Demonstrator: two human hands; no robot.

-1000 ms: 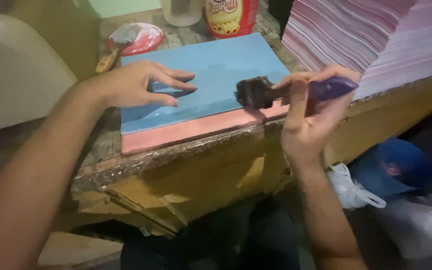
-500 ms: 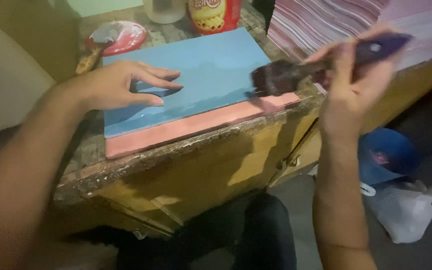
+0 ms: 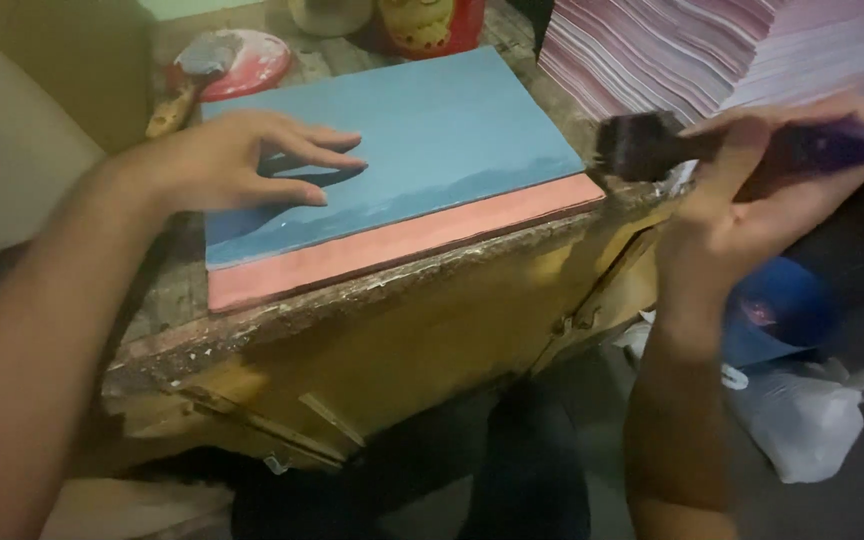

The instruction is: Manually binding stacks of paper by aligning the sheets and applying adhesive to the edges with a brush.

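Pressing my left hand (image 3: 227, 165) with fingers spread on the blue sheet (image 3: 422, 130), which lies atop the pink sheet (image 3: 402, 240) on the bench; my right hand (image 3: 762, 200) grips the purple-handled brush (image 3: 652, 145) just off its right edge.

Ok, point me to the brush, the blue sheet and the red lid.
brush (image 3: 642, 145), head view, on the dark bristles.
blue sheet (image 3: 442, 130), head view, on its bare middle.
red lid (image 3: 252, 60), head view, on its right part.

Dim room: worn yellow wooden bench (image 3: 402, 330), grey floor (image 3: 592, 400), pale chair (image 3: 2, 170) at left.
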